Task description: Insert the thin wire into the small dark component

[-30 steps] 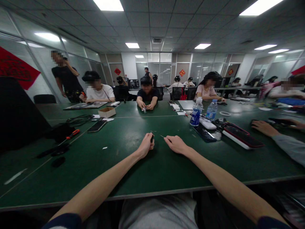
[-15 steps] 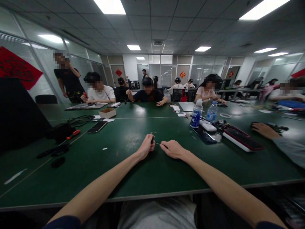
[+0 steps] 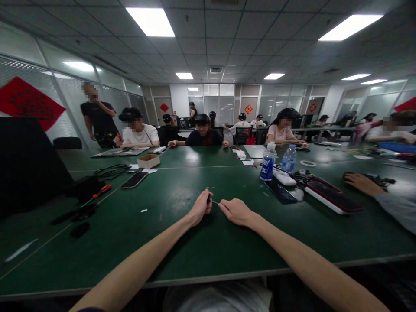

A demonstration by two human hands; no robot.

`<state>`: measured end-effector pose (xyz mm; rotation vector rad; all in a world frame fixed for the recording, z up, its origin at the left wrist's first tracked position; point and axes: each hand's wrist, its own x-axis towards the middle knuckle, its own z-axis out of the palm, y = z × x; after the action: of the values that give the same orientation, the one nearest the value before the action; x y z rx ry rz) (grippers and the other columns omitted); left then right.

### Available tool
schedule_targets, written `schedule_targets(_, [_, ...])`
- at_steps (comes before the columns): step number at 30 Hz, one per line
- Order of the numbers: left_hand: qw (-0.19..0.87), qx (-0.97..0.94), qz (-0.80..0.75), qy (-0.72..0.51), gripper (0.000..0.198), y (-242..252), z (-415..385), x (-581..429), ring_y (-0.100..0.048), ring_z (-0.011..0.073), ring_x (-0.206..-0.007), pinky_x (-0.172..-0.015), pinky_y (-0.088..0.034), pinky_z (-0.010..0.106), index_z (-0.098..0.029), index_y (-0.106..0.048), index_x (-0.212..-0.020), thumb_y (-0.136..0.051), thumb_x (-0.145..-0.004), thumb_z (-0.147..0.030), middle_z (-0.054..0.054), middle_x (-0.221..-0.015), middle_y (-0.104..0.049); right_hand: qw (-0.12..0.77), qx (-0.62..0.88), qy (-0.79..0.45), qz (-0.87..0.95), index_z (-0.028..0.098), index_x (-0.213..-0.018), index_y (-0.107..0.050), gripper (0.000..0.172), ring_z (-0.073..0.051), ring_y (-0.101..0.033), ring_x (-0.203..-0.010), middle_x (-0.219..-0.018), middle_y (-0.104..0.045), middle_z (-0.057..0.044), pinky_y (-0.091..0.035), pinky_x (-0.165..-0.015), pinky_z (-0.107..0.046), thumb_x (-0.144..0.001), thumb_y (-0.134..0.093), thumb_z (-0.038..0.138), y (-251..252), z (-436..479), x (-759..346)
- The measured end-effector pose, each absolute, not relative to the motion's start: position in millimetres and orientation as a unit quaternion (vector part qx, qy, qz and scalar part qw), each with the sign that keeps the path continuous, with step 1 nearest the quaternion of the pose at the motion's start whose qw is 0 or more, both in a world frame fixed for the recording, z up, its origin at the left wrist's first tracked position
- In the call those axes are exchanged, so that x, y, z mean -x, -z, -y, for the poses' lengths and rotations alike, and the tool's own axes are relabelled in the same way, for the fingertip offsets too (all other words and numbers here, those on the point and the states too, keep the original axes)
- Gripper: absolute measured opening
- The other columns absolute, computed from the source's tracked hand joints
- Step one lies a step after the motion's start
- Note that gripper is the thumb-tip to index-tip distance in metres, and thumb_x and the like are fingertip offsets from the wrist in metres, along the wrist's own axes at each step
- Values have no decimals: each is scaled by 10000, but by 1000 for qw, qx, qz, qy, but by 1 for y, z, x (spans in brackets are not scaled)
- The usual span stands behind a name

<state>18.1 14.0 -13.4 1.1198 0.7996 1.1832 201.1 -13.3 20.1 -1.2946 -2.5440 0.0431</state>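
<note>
Both my arms reach out over a green table (image 3: 182, 242). My left hand (image 3: 200, 208) is closed round a small black object that shows just above the thumb. My right hand (image 3: 234, 211) pinches a thin pin-like metal piece (image 3: 215, 202) whose tip points at the black object. The two hands sit a few centimetres apart, resting on the table top.
Two water bottles (image 3: 268, 162), a white remote, phones and a red-edged tablet (image 3: 334, 198) lie to the right. A phone (image 3: 134, 179), a cardboard box (image 3: 148, 160), cables and an orange-handled tool (image 3: 102, 190) lie left. Another person's hand (image 3: 362, 183) rests far right. Several people sit across.
My right hand has moved left toward the left hand, bringing the thin metal piece up to the black object. The view has tilted down slightly.
</note>
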Motion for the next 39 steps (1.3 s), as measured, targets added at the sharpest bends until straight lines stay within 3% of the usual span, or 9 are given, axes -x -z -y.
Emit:
schedule_targets(8, [615,-515,-346,-486,387,10,-12,-17,-209,37,-385,-379,-133,158,-191,-439,-829,-419,-810,-576,-85,-528,-268,142,436,-6,889,201,-874,-605,454,-140,-573,-657,-755,-633,-37,-354,-642,-231,-957,-235,451,-20,13,-203])
schedule_targets(19, [553,-562,-378,-485,369,11,-8,-20,-276,44,-405,-369,-209,152,-185,-461,-826,-405,-820,-549,-58,-587,-352,142,411,-10,900,195,-845,-597,428,-126,-559,-606,-704,-618,-26,-377,-648,-231,-951,-267,447,-22,16,-206])
schedule_targets(30, [522,-584,-405,-472,361,8,-9,-17,-257,54,-376,-355,-189,163,-185,-491,-850,-398,-824,-533,-69,-533,-331,136,466,7,874,194,-872,-596,493,-165,-587,-672,-758,-634,-58,-395,-653,-263,-943,-216,499,-20,19,-197])
schedule_targets(39, [463,-584,-409,-527,432,-1,-8,-18,-293,70,-406,-388,-223,172,-186,-469,-1114,-409,-835,-510,-71,-538,-340,165,499,-3,851,195,-917,-583,513,-172,-602,-694,-799,-641,-72,-400,-650,-266,-947,-173,502,-12,21,-186])
